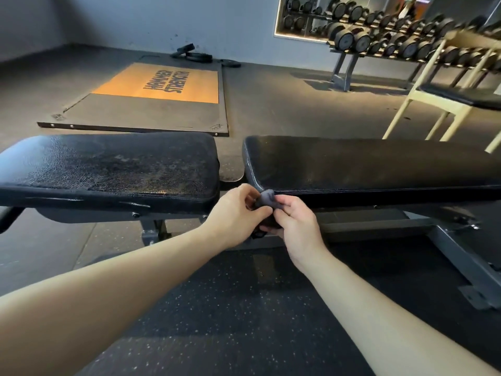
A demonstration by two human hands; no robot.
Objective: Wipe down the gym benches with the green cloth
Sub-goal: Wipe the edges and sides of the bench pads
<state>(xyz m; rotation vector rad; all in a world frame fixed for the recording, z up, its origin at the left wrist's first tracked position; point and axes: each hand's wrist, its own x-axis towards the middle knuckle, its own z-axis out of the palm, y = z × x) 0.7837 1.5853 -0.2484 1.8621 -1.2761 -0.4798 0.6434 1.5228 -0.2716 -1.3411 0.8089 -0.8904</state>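
Two hands, the left hand and the right hand, pinch one cloth. Just beyond them lie two bench pads, a left pad and a right pad. Farther off are one lifting platform, one dumbbell rack and one pale-framed bench.

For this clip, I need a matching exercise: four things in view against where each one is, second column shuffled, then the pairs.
Things:
1. cloth
2. short bench pad
3. dumbbell rack
4. orange platform

Places:
A. far right, along the wall
B. pinched between left hand and right hand
C. on the floor beyond the bench, left of centre
D. near left, surface worn

Pairs: 1-B; 2-D; 3-A; 4-C
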